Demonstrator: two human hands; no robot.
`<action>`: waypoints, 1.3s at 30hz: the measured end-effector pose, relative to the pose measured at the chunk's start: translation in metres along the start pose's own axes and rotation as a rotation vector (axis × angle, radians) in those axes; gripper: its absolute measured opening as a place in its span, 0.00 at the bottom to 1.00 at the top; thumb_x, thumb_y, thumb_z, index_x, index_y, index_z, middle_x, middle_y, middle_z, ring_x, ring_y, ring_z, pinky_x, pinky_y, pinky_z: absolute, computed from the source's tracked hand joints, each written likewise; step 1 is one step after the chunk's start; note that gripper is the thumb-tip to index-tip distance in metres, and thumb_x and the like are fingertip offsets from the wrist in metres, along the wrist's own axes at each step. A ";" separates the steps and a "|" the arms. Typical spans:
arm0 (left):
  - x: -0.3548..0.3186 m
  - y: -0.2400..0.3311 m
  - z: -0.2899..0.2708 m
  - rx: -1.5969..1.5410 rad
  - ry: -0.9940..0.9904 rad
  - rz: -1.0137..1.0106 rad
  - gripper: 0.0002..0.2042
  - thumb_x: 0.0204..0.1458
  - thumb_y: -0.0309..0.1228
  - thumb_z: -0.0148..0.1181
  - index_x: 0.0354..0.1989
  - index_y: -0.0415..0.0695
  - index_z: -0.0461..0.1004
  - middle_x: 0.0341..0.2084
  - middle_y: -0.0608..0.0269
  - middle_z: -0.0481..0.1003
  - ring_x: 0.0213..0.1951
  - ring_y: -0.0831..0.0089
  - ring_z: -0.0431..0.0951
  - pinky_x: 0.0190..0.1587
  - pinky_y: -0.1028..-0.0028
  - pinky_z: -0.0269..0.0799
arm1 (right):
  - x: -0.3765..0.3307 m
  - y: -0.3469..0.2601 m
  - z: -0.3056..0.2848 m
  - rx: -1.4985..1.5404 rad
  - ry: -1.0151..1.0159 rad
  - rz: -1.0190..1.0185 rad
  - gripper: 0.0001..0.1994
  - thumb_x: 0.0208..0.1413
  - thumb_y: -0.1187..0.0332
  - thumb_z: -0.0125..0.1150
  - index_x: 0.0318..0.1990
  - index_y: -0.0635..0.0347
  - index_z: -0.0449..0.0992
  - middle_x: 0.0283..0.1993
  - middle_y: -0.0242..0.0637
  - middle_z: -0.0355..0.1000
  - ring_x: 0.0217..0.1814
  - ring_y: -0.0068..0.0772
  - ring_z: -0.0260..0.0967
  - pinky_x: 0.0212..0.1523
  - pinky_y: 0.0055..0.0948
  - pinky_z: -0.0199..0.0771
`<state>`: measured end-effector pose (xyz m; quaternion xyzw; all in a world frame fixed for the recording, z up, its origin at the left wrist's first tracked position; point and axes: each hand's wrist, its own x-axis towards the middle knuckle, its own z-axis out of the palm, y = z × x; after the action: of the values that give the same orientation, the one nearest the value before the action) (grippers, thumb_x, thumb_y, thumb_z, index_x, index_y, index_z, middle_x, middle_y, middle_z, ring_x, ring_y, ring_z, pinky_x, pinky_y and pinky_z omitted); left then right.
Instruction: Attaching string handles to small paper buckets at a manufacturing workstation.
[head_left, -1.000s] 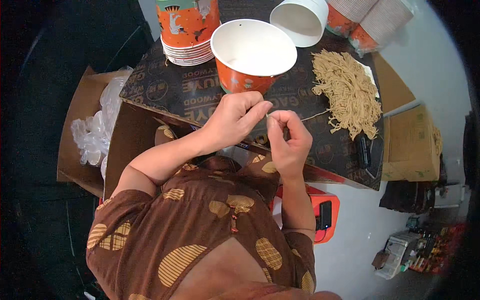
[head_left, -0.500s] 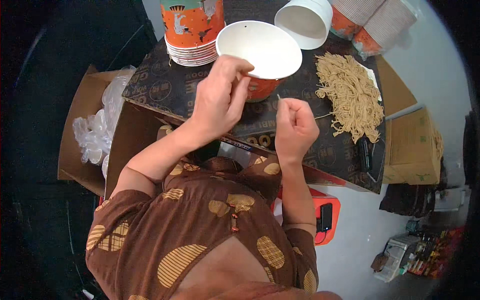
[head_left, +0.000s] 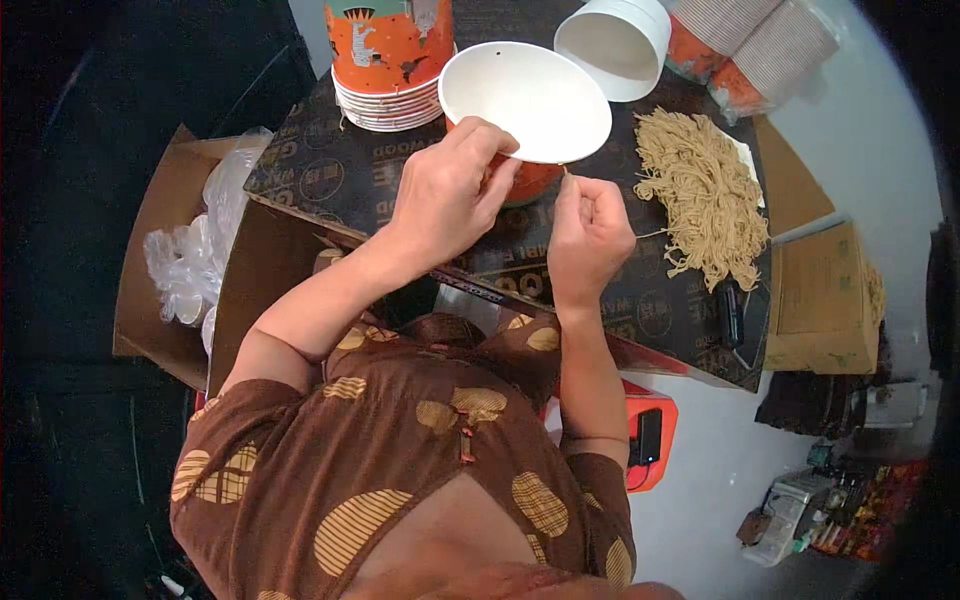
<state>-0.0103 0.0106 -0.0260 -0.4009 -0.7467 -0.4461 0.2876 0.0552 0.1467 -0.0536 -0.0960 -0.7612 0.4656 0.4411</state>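
Near the middle of the front edge of the dark printed board table (head_left: 680, 335), the left hand (head_left: 450, 185) pinches the near rim of the orange paper bucket with white inside (head_left: 530, 100), while the right hand (head_left: 590, 232) tightly pinches a thin beige cord (head_left: 650, 234) at that rim. Whether the cord has entered the rim is too small to tell, so this side looks unfinished; the far rim's small dark hole (head_left: 498, 54) shows no cord. Toward the table's far-left corner, an upside-down stack of orange-and-green printed buckets (head_left: 390, 50) shows a beige strand at its rim, perhaps finished ones, and plenty remains in the beige cord pile (head_left: 700, 190) by the right edge.
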 end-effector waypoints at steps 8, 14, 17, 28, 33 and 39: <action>0.000 0.001 0.001 -0.019 0.009 0.011 0.08 0.46 0.21 0.61 0.34 0.39 0.69 0.28 0.55 0.72 0.25 0.59 0.77 0.26 0.68 0.72 | 0.002 -0.003 0.000 -0.032 -0.015 -0.023 0.03 0.53 0.74 0.61 0.30 0.64 0.74 0.21 0.37 0.72 0.23 0.21 0.69 0.26 0.25 0.69; -0.001 0.000 0.000 -0.018 0.004 0.012 0.09 0.46 0.20 0.61 0.34 0.39 0.68 0.28 0.55 0.72 0.25 0.59 0.77 0.26 0.68 0.72 | 0.000 0.001 0.000 -0.076 -0.006 -0.037 0.04 0.53 0.74 0.61 0.29 0.62 0.74 0.21 0.38 0.71 0.22 0.23 0.69 0.25 0.27 0.69; -0.001 0.000 0.000 -0.018 0.013 0.024 0.09 0.46 0.20 0.61 0.34 0.39 0.68 0.28 0.55 0.72 0.25 0.59 0.77 0.26 0.68 0.72 | -0.002 0.000 0.000 -0.044 -0.011 0.000 0.04 0.53 0.74 0.62 0.28 0.62 0.74 0.19 0.36 0.70 0.20 0.21 0.67 0.24 0.26 0.68; -0.004 0.004 -0.001 -0.033 0.016 0.027 0.09 0.46 0.20 0.61 0.34 0.39 0.68 0.28 0.56 0.72 0.24 0.60 0.77 0.25 0.68 0.72 | -0.001 -0.006 -0.003 -0.032 -0.027 0.011 0.05 0.53 0.73 0.61 0.27 0.63 0.73 0.16 0.33 0.67 0.18 0.18 0.63 0.22 0.24 0.65; -0.005 0.004 -0.001 -0.033 0.012 0.030 0.09 0.45 0.19 0.61 0.34 0.39 0.68 0.28 0.55 0.72 0.25 0.59 0.77 0.25 0.68 0.72 | 0.001 -0.009 -0.003 -0.046 -0.031 0.002 0.06 0.53 0.73 0.61 0.27 0.63 0.72 0.17 0.33 0.68 0.19 0.18 0.64 0.22 0.24 0.65; -0.007 0.005 0.001 -0.024 0.027 0.117 0.09 0.44 0.18 0.62 0.33 0.38 0.68 0.27 0.55 0.71 0.25 0.57 0.76 0.26 0.66 0.71 | 0.000 -0.009 -0.002 -0.042 -0.010 -0.006 0.04 0.53 0.75 0.60 0.28 0.65 0.73 0.17 0.30 0.65 0.20 0.15 0.59 0.23 0.22 0.63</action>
<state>-0.0028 0.0103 -0.0295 -0.4411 -0.7128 -0.4427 0.3184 0.0590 0.1431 -0.0459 -0.1004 -0.7734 0.4487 0.4364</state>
